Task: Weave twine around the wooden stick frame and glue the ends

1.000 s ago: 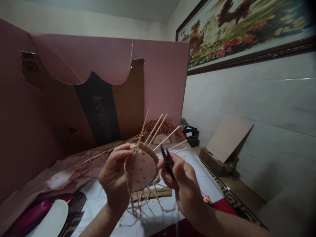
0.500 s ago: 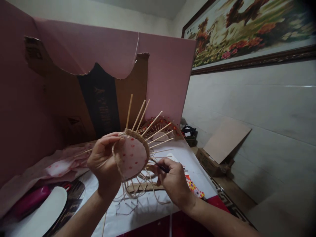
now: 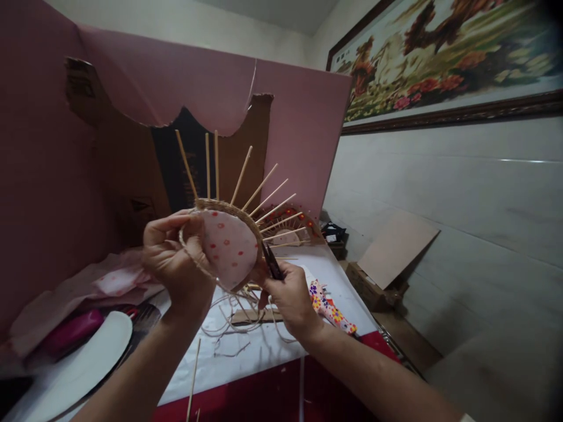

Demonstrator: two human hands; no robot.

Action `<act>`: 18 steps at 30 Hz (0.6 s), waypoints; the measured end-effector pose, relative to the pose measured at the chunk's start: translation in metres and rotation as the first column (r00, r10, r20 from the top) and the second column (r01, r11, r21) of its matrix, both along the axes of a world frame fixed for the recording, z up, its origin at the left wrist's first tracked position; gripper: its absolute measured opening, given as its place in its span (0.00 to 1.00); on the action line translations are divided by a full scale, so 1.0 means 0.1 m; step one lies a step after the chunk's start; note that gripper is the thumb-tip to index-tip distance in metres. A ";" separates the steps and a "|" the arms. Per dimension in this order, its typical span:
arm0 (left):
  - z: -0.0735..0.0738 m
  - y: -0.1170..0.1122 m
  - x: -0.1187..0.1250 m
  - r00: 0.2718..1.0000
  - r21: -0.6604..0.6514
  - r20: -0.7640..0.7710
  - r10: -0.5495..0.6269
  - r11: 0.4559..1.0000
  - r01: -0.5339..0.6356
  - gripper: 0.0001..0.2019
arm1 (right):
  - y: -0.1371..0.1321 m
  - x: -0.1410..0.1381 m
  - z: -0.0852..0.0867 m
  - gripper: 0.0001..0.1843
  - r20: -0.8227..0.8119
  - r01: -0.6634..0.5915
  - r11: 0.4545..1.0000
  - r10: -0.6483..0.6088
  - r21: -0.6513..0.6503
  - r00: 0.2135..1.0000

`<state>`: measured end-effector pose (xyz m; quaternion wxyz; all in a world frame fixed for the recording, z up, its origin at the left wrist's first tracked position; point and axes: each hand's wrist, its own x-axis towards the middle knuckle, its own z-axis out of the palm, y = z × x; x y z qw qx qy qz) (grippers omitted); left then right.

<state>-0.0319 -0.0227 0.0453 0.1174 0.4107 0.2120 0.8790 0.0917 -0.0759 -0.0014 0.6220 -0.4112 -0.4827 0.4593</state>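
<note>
Pink, red-dotted fabric makes up the panel (image 3: 232,249) I have raised above the table, before my chest, edged by a twisted rope rim (image 3: 229,207). Its face is tilted toward me, presumably so that I can see the edge. Pale sticks (image 3: 241,176) fan out along the upper and right side, pointing away from my wrists, which leaves both hands room. My left hand (image 3: 173,258) pinches the rim at the upper left, likely to steady the piece from the side opposite the tool. My right hand (image 3: 290,293) is closed around a dark tool (image 3: 273,264), its tips up beside the lowest sticks; whether they touch the rim I cannot tell.

Below hang loose cords (image 3: 220,305), near a brown strip (image 3: 259,317) lying on the white sheet (image 3: 185,363). Beyond stands a similar fan-shaped piece (image 3: 285,235), perhaps set there in my sightline for reference. Torn cardboard (image 3: 246,155) leans against the pink partition (image 3: 303,140).
</note>
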 end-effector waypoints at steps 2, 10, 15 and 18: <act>-0.02 -0.05 0.05 0.999 0.026 -0.020 0.031 0.999 -0.030 0.06 | 0.02 -0.06 0.03 0.15 -0.080 0.013 0.999 -0.016 -0.035 0.997; 0.14 -0.08 -0.12 0.996 0.160 -0.059 0.074 0.985 -0.063 0.07 | 0.45 0.24 0.09 0.17 -0.214 0.346 0.924 -0.309 0.163 0.927; 0.30 0.20 -0.54 0.913 0.064 0.000 0.409 0.911 -0.408 0.10 | 0.70 0.64 0.17 0.19 -0.397 0.581 0.813 -0.522 0.036 0.755; 0.28 0.40 -0.83 0.879 -0.030 -0.080 0.470 0.880 -0.473 0.08 | 0.72 0.78 0.21 0.21 -0.469 0.565 0.824 -0.518 -0.049 0.715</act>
